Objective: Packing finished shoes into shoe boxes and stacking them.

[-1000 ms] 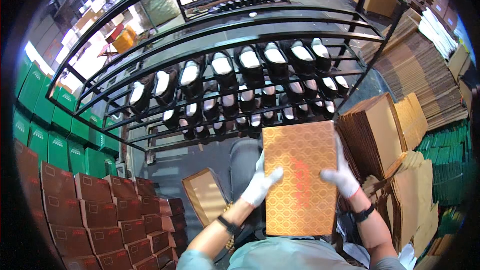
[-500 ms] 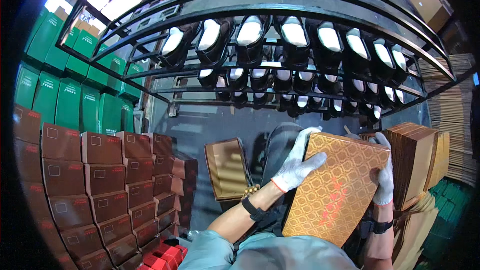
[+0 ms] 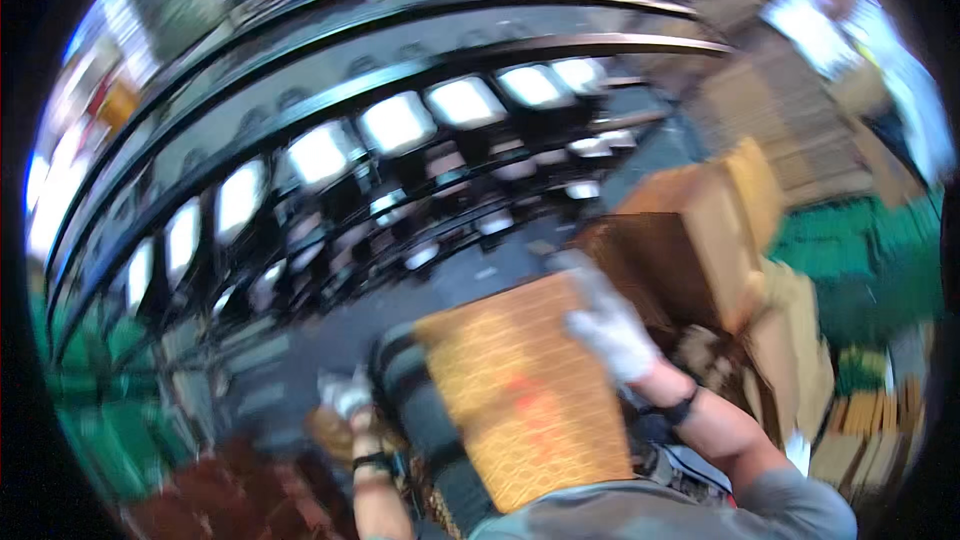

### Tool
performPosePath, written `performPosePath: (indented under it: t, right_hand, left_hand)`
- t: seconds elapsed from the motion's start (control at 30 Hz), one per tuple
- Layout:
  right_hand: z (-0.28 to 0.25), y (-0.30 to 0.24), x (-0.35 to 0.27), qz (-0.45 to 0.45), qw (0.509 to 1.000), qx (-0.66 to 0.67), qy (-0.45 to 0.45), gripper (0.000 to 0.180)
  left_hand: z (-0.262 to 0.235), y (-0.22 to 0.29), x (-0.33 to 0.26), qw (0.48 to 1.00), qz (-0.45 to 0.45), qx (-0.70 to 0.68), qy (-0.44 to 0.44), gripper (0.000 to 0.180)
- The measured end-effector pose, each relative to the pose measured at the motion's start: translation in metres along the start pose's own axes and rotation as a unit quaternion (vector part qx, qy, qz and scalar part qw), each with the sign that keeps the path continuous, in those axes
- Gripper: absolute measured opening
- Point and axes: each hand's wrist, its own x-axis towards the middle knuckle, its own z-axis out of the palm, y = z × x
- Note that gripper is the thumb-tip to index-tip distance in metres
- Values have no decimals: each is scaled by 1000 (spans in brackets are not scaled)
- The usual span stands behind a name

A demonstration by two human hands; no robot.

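the right hand (image 3: 612, 330) has fingers closed on the gold box (image 3: 525, 390), while the left hand (image 3: 348, 395) is apart, its fingers' opening too blurred to tell.

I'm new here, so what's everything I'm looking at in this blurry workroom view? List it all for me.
Gold patterned box: one, gold-orange with red marking, lower centre
Metal rack: one, black, across the upper left and centre
Shoes: many, black with white insoles, on the rack
Flattened cartons: stacks, brown and tan, right side
Green cardboard: stacks, green, far right
Green boxes: several, green, lower left
Brown boxes: several, reddish-brown, bottom left
Carton: one, tan-brown, by the left hand, blurred
Left hand: one, white glove, left of the gold patterned box
Right hand: one, white glove, at that box's right edge
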Motion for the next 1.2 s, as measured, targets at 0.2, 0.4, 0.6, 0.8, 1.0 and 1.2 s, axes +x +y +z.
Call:
performPosePath:
  t: [0.2, 0.4, 0.6, 0.8, 1.0, 1.2]
  right_hand:
    - [-71, -24, -90, -63, 956, -236, 162, 42]
    - [-243, -1, -272, 162, 706, -529, 442, 31]
    - [-312, 38, -337, 301, 768, -473, 309, 24]
    - [-328, 17, -355, 235, 870, -116, 417, 15]
    - [-295, -59, -339, 105, 893, 176, 401, 11]
    - [-158, -160, -195, 32, 922, 346, 173, 29]
  left_hand:
    - [63, 91, -7, 929, 302, -211, -42, 61]
    - [-136, 198, 0, 894, 364, -258, 39, 38]
    - [-311, 153, -166, 851, 414, -294, 129, 26]
    - [-402, 233, -169, 724, 667, -135, -111, 39]
    - [-451, 283, -174, 709, 639, -232, -188, 53]
    - [-449, 426, -268, 419, 301, -550, -657, 90]
